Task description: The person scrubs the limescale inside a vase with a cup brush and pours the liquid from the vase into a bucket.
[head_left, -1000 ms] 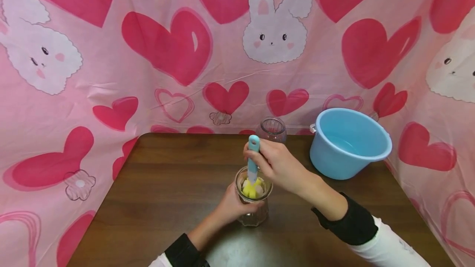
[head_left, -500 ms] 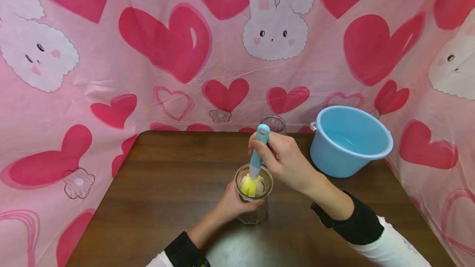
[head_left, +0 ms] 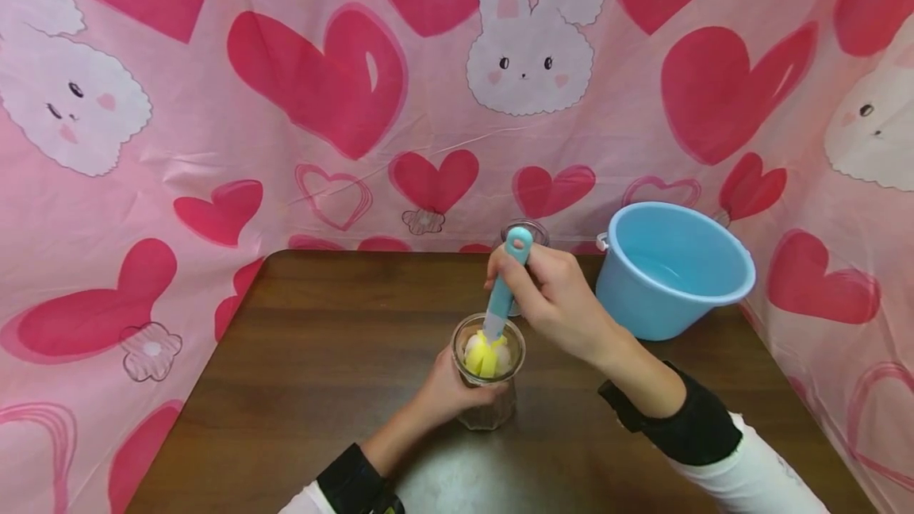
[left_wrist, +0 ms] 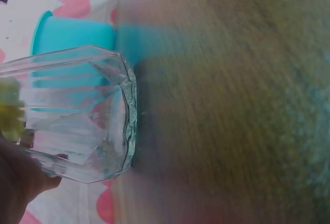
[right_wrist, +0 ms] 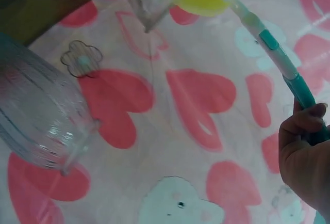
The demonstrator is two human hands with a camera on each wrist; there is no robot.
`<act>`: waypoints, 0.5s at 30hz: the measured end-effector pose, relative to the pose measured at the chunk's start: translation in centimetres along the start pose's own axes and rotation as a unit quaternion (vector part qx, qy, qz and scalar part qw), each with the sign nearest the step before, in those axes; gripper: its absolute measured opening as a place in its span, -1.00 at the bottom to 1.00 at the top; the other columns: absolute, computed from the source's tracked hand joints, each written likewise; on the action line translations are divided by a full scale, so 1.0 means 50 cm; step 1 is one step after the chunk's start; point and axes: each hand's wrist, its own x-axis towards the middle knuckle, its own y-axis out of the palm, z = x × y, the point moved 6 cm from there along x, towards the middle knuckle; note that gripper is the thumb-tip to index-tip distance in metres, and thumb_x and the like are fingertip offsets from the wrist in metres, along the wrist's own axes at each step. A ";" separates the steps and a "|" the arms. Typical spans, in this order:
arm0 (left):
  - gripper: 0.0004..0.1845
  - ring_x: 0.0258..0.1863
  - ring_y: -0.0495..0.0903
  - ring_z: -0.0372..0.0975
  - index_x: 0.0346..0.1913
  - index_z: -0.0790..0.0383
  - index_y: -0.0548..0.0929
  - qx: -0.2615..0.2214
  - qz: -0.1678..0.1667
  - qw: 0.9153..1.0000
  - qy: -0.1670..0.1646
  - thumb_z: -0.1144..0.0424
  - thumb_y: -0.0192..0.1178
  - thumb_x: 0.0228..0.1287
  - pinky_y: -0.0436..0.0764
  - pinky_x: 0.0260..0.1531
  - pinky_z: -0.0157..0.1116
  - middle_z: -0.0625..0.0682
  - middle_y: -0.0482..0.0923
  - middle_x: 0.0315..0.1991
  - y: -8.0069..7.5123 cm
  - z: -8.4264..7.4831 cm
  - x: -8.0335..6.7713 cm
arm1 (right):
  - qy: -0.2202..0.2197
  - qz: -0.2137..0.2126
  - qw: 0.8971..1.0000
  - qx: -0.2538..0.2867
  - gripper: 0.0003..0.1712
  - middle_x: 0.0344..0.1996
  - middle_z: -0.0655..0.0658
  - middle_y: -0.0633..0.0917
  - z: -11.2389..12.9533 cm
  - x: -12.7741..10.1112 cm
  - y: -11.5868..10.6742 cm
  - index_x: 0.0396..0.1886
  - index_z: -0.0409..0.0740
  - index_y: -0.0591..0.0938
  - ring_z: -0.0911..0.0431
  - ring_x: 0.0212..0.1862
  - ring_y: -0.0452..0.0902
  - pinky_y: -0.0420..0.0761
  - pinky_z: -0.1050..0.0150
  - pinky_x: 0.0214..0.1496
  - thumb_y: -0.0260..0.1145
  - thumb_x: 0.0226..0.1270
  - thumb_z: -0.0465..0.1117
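Observation:
In the head view, my left hand (head_left: pixel 453 393) grips a clear glass jar (head_left: pixel 489 417) around its side. My right hand (head_left: pixel 555 298) holds a cleaning brush by its light-blue handle (head_left: pixel 504 292), which leans to the right. The brush's yellow and white sponge head (head_left: pixel 487 355) sits inside the jar's mouth. From the left wrist, the sponge (left_wrist: pixel 10 110) shows in the upper part of the faceted jar (left_wrist: pixel 77 121), above the fingers. Whether the jar's base touches the table cannot be told. The right wrist view shows curled fingers (right_wrist: pixel 304 123) around the handle's end.
Behind my right hand a second glass jar (head_left: pixel 530 228) stands at the table's back edge, partly hidden. A light-blue bucket (head_left: pixel 653 316) with a white handle joint stands at the back right of the brown wooden table (head_left: pixel 343 339). Pink heart-patterned cloth (head_left: pixel 428 125) hangs around it.
My right hand has moved up and to the right, tilting the brush handle rightward. The sponge head stays in the jar's mouth, turned slightly. My left hand keeps its grip on the jar.

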 end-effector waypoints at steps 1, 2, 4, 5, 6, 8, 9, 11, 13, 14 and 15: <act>-0.05 0.13 0.60 -0.18 0.45 0.17 0.35 0.000 0.000 1.000 0.002 0.28 0.64 -0.02 0.56 0.20 -0.27 0.02 0.60 0.21 0.000 -0.001 0.000 | 0.018 0.004 1.000 0.003 -0.87 -0.33 0.00 0.73 -0.008 0.000 0.003 -0.20 -0.13 0.66 0.17 -0.44 0.59 0.62 0.28 -0.42 0.20 0.57 -0.30; -0.05 0.13 0.60 -0.18 0.45 0.17 0.35 0.001 0.001 1.000 0.000 0.28 0.63 -0.01 0.56 0.20 -0.27 0.02 0.59 0.22 0.000 -0.001 0.000 | 0.037 0.007 0.999 0.007 -0.86 -0.34 0.00 0.73 -0.016 0.000 0.007 -0.21 -0.13 0.66 0.16 -0.49 0.57 0.61 0.28 -0.44 0.19 0.58 -0.29; -0.06 0.13 0.60 -0.19 0.46 0.17 0.35 0.004 0.002 1.000 -0.003 0.27 0.63 0.00 0.56 0.19 -0.28 0.01 0.59 0.22 -0.001 0.000 0.001 | 0.078 0.013 0.997 0.011 -0.83 -0.36 0.01 0.73 -0.035 -0.001 0.014 -0.22 -0.11 0.67 0.11 -0.56 0.54 0.61 0.26 -0.47 0.18 0.61 -0.26; -0.07 0.12 0.60 -0.19 0.45 0.17 0.35 0.007 0.003 1.000 -0.003 0.27 0.63 0.00 0.56 0.18 -0.28 0.00 0.59 0.21 -0.001 -0.001 0.002 | 0.098 0.014 0.995 0.014 -0.81 -0.37 0.01 0.73 -0.046 -0.003 0.018 -0.23 -0.10 0.67 0.08 -0.58 0.52 0.60 0.26 -0.48 0.17 0.62 -0.24; -0.08 0.12 0.60 -0.19 0.44 0.16 0.36 0.011 0.003 1.000 -0.004 0.26 0.63 0.00 0.56 0.17 -0.28 -0.01 0.59 0.21 -0.001 -0.001 0.003 | 0.114 0.016 0.993 0.015 -0.80 -0.39 0.01 0.73 -0.058 -0.006 0.022 -0.23 -0.10 0.67 0.06 -0.60 0.51 0.60 0.26 -0.49 0.16 0.63 -0.22; -0.09 0.12 0.59 -0.19 0.43 0.17 0.38 0.019 0.003 1.000 -0.006 0.26 0.64 0.01 0.57 0.17 -0.27 0.00 0.59 0.20 -0.002 -0.001 0.004 | 0.138 0.022 0.990 0.019 -0.78 -0.41 0.00 0.73 -0.081 -0.015 0.032 -0.23 -0.10 0.66 0.03 -0.62 0.49 0.58 0.27 -0.51 0.15 0.65 -0.19; -0.10 0.13 0.59 -0.18 0.42 0.17 0.39 0.019 0.003 1.000 -0.004 0.26 0.64 0.01 0.57 0.17 -0.27 0.00 0.59 0.20 -0.002 -0.001 0.004 | 0.149 0.028 0.988 0.020 -0.77 -0.40 -0.01 0.73 -0.092 -0.022 0.038 -0.22 -0.10 0.66 0.01 -0.61 0.50 0.58 0.27 -0.51 0.14 0.66 -0.18; -0.10 0.15 0.58 -0.17 0.43 0.15 0.39 0.018 0.006 1.000 0.001 0.26 0.63 0.01 0.56 0.18 -0.25 0.00 0.59 0.21 -0.002 -0.003 0.004 | 0.164 0.044 0.985 0.021 -0.77 -0.42 -0.02 0.72 -0.110 -0.036 0.050 -0.20 -0.10 0.67 -0.01 -0.60 0.50 0.57 0.27 -0.50 0.14 0.66 -0.17; -0.09 0.17 0.58 -0.15 0.44 0.13 0.37 0.016 0.009 1.000 0.004 0.26 0.62 0.02 0.56 0.20 -0.24 0.01 0.58 0.23 -0.002 -0.004 0.004 | 0.173 0.062 0.983 0.020 -0.77 -0.44 -0.01 0.70 -0.119 -0.048 0.060 -0.17 -0.11 0.67 -0.03 -0.57 0.52 0.58 0.27 -0.49 0.13 0.66 -0.17; -0.09 0.18 0.58 -0.15 0.45 0.12 0.37 0.014 0.011 1.000 0.005 0.26 0.62 0.03 0.56 0.21 -0.23 0.02 0.58 0.24 -0.002 -0.005 0.005 | 0.176 0.069 0.982 0.020 -0.78 -0.44 0.00 0.70 -0.121 -0.052 0.063 -0.15 -0.12 0.67 -0.04 -0.55 0.53 0.59 0.27 -0.47 0.13 0.66 -0.17; -0.08 0.18 0.58 -0.14 0.46 0.11 0.36 0.014 0.012 1.000 0.006 0.25 0.62 0.03 0.56 0.22 -0.22 0.03 0.57 0.25 -0.002 -0.006 0.005 | 0.177 0.075 0.981 0.018 -0.77 -0.45 0.00 0.68 -0.120 -0.053 0.065 -0.14 -0.12 0.68 -0.05 -0.53 0.54 0.60 0.26 -0.46 0.13 0.66 -0.16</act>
